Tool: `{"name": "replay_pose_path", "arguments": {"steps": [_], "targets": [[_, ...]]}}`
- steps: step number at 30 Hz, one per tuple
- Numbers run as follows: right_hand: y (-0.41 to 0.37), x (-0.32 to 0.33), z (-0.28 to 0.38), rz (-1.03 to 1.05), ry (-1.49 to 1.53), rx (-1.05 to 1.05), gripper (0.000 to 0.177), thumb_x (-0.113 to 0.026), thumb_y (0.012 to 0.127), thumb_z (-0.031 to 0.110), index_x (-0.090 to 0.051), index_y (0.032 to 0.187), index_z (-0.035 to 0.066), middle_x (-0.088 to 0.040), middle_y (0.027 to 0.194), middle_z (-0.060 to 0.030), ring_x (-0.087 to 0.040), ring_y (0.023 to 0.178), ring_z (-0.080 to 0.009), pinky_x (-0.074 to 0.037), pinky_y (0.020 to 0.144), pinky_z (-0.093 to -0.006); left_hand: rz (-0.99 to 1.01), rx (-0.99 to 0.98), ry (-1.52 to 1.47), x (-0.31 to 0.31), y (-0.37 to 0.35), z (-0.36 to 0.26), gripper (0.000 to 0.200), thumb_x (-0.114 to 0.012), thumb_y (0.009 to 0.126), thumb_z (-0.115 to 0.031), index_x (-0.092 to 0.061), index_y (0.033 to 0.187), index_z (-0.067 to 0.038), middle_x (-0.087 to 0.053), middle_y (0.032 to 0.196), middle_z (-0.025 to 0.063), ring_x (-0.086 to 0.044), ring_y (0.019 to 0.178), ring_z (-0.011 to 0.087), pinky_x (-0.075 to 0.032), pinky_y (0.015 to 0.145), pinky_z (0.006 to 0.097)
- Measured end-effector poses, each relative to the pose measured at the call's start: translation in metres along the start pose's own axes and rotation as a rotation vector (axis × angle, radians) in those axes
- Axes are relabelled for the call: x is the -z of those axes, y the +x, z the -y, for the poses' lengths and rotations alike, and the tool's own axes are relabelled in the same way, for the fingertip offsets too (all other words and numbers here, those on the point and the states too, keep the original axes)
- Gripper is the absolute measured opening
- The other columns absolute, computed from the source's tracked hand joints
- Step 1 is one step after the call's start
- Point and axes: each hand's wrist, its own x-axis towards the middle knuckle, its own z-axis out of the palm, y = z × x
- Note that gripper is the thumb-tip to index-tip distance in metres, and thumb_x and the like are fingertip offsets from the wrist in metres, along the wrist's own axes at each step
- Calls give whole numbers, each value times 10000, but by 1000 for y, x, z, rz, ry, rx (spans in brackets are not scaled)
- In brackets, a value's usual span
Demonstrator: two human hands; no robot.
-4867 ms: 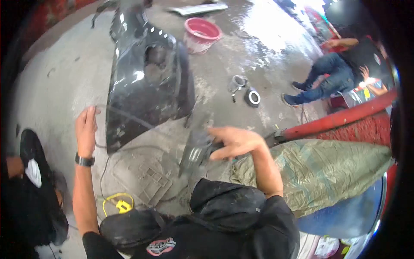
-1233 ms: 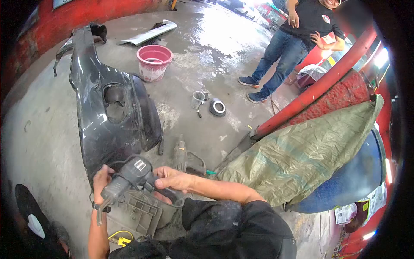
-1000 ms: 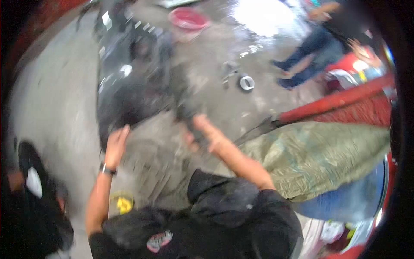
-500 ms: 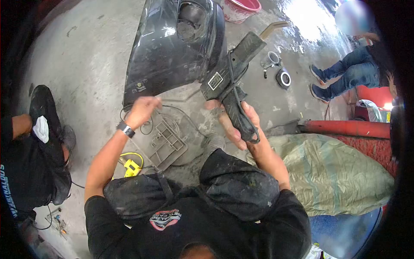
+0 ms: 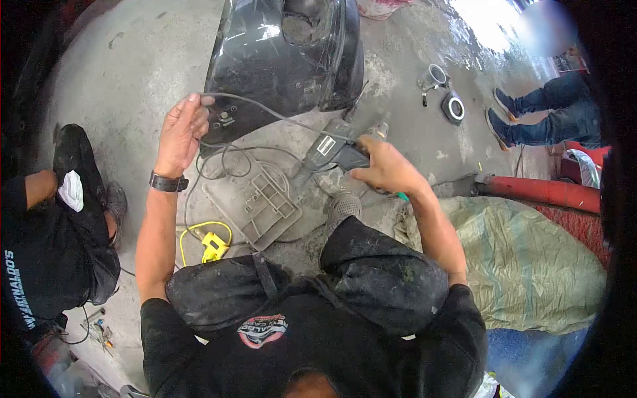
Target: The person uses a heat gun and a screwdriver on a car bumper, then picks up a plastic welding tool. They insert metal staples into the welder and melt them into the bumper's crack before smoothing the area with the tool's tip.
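Slanting up rightward, the power tool (image 5: 324, 147) meets the half-open right hand (image 5: 390, 167); left hand (image 5: 180, 134) pinches cable (image 5: 252, 101).

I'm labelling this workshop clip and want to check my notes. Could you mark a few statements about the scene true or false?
1. The left hand pinches a cord. True.
2. The wristwatch is on the right wrist. False: it is on the left.
3. The right hand rests on the crumpled sheet. False: it is at the handle of a dark power tool.
4. A yellow device lies beside the ribbed grey tray. True.
5. The ribbed grey tray is under the black panel. False: it lies nearer the wearer's knees.
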Motion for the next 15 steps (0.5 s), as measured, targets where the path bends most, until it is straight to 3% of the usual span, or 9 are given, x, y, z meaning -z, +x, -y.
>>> {"name": "replay_pose_path", "arguments": {"steps": [1, 4, 7, 10, 14, 15], "targets": [[1, -6, -5, -68, -62, -27, 518, -785, 749, 250, -606, 1093, -94, -676, 885, -298, -657, 939, -466, -513, 821, -490, 20, -6, -8, -2, -2, -6, 301, -586, 1042, -271, -674, 1072, 15, -357, 675, -96, -310, 596, 14, -276, 535, 210], [5, -13, -7, -206, -17, -140, 517, -800, 754, 278, -616, 1069, -89, -672, 849, -277, -664, 874, -444, -508, 784, -478, 88, -35, 58, -1, -15, -15, 270, -587, 1039, -273, -659, 1004, -15, -366, 694, -85, -306, 596, 40, -277, 541, 227], [14, -8, -23, -332, 201, -172, 449, -817, 774, 277, -638, 1001, -67, -634, 797, -244, -644, 746, -285, -490, 712, -436, 243, 63, 227, 12, -35, -16, 286, -607, 1024, -251, -667, 1096, 20, -591, 782, -15, -379, 611, 57, -326, 553, 246], [12, 15, -24, -340, -13, -161, 440, -821, 793, 298, -649, 973, -64, -626, 759, -231, -637, 724, -235, -484, 691, -425, 268, 69, 108, 16, -34, -11, 287, -617, 1016, -252, -657, 1095, 21, -668, 895, 58, -391, 615, 65, -334, 554, 245], [7, 29, -4, -106, -289, 19, 441, -837, 743, 274, -671, 1018, -28, -662, 815, -241, -656, 750, -389, -486, 689, -461, 125, -27, -79, -4, -18, -18, 269, -602, 1031, -277, -645, 1096, -19, -445, 728, -43, -349, 628, 68, -310, 559, 243], [8, 27, 4, 18, -368, 29, 474, -854, 703, 278, -689, 1043, -9, -680, 885, -241, -642, 847, -429, -492, 716, -455, 41, -30, -93, -19, -14, -20, 269, -597, 1035, -289, -643, 1086, -28, -384, 708, -62, -332, 625, 65, -298, 554, 241]]}}
